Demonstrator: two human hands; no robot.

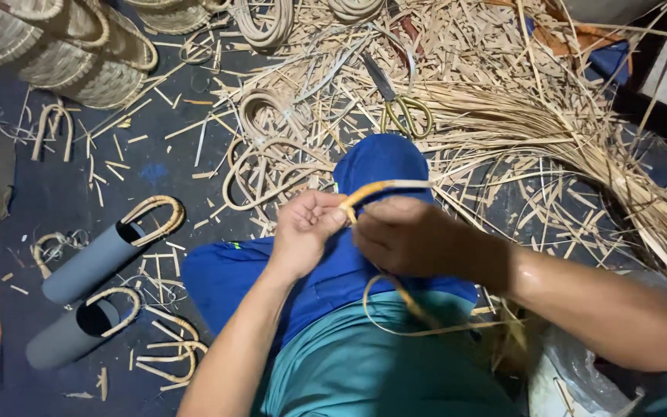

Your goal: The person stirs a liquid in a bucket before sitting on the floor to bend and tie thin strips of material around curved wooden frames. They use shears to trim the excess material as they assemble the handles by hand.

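Hands meet over the raised knee in blue trousers (pixel 372 166), both closed on one rattan strip (pixel 384 186): left hand (pixel 306 232) pinches the bent end btwn thumb & fingers, right hand (pixel 414 235) is wrapped around the strip just beside it. Strip arcs over the knee, then trails down past the right hand in a loose loop across the teal shirt (pixel 364 363). Floor w/ dark mat (pixel 55 193) is strewn w/ cane offcuts. Scissors (pixel 395 104) w/ yellow-green handles lie beyond the knee. Two grey tubes (pixel 90 262) w/ cane hoops at their mouths lie left; woven baskets (pixel 79 46) top left.
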